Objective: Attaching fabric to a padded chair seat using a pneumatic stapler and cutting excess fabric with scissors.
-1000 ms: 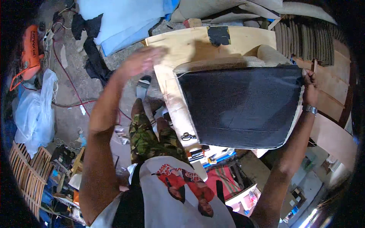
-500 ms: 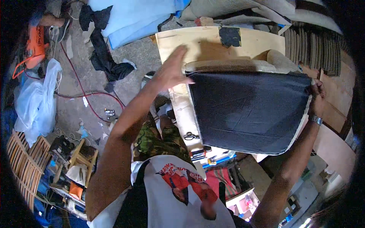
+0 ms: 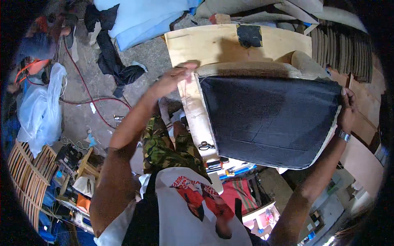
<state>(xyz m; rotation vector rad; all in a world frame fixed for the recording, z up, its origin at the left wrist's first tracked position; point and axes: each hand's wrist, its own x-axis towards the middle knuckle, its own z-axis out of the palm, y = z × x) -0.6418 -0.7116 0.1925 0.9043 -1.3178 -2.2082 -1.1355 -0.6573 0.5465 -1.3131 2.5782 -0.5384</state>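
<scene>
A wide upholstered panel [image 3: 271, 119] lies in front of me, its upper face covered in black cloth with pale edges. Beige woven fabric [image 3: 250, 69] runs along its far side. My right hand [image 3: 348, 107], with a metal watch on the wrist, grips the panel's far right corner, fingers bent over the edge. Just off the far left corner is my left hand [image 3: 174, 78], clear of the black cloth. Its fingers are smeared by motion, so whether they hold anything is hidden. Black-handled scissors [image 3: 206, 145] rest on the pale board left of the panel.
Beneath the panel is a pale wooden board [image 3: 197, 41] with a black patch [image 3: 249, 36]. Stacked grey strips [image 3: 342, 53] stand far right. Blue-white sheets [image 3: 141, 20], black cloth scraps [image 3: 111, 61], a red hose [image 3: 84, 84] and a plastic bag [image 3: 41, 106] lie leftward. Another person [image 3: 41, 45] is blurred far left.
My left hand has drawn slightly left, away from the panel's corner. The right hand stays at its corner, a little farther right in view. Another person has moved in front of the orange tool.
</scene>
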